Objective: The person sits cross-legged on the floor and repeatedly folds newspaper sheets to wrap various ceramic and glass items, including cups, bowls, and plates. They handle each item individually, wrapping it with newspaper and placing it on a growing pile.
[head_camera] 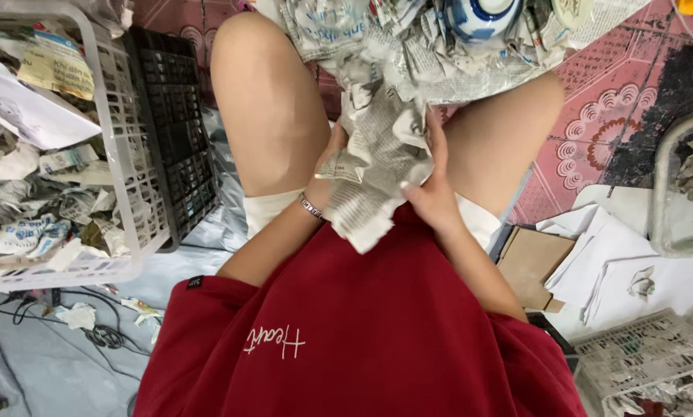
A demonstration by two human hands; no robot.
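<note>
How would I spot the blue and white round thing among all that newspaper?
Start at the person's bare knees, then look up to the newspaper heap beyond them. Nestled at its top is the ceramic piece: glossy, rounded, blue-banded, unlike the crumpled grey sheets around it.

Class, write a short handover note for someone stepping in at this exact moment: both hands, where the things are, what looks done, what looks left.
Left hand: gripping the left side of the newspaper bundle, held over the lap.
Right hand: gripping its right side, fingers pressed into the paper.
What is inside the bundle is hidden.
Blue-and-white ceramic piece lies on loose newspaper beyond the knees, unwrapped.
White basket on the person's left holds crumpled paper.
Done: bundle looks mostly wrapped.
Left: probably closing the bundle and wrapping the ceramic piece.
</note>
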